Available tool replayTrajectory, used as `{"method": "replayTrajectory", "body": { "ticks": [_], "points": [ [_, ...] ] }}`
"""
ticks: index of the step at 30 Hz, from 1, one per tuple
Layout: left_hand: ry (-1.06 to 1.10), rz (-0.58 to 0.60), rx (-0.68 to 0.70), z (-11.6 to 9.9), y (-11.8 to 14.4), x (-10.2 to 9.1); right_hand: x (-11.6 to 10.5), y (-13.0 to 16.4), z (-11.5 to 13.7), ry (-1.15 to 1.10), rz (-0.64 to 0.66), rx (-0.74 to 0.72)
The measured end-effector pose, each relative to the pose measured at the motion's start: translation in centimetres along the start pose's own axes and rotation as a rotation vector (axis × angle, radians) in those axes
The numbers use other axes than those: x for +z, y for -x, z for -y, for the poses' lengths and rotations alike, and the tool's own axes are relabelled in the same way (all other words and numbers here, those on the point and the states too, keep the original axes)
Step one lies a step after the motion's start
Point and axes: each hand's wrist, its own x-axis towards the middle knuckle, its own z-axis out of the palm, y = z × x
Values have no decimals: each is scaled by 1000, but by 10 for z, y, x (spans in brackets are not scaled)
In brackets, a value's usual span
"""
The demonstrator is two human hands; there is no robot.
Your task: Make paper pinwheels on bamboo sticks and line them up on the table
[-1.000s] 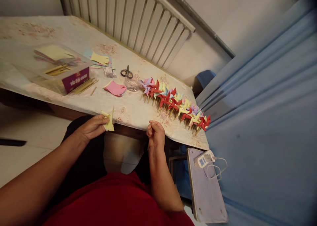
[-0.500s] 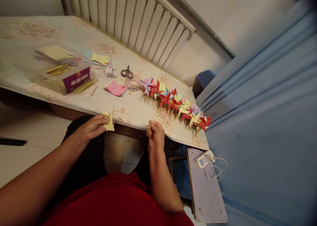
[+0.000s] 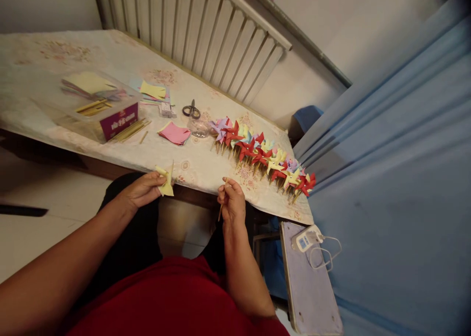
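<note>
Where radiator (image 3: 206, 41) backs table (image 3: 198, 167), pinwheels (image 3: 263, 157)

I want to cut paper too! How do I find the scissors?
Look at the long table by the radiator. Near its far edge, just beyond the row of paper pinwheels, lie the scissors: the only dark, metal, loop-handled thing among the coloured papers.

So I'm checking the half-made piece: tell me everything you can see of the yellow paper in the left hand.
The yellow paper is a small pale sheet, folded with its points turned in. It sits pinched in the left hand, just off the table's near edge. It looks thin and matte; no stick is visibly attached.
</note>
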Motion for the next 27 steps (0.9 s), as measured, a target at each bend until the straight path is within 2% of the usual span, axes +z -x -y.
{"method": "replayTrajectory", "body": {
  "ticks": [5, 10, 15, 21, 27],
  "points": [
    [24, 93, -17, 4, 7, 13, 9, 10, 1, 14, 41, 63],
    [108, 306, 11, 10, 23, 53, 26, 26, 3, 7, 114, 85],
    [113, 389, 25, 15, 38, 88, 41, 42, 6, 17, 165, 96],
    [127, 482, 24, 13, 47, 99, 53, 56, 6, 41, 144, 91],
    [98, 520, 30, 9, 53, 103, 61, 66, 4, 111, 136, 56]
  ]
}}
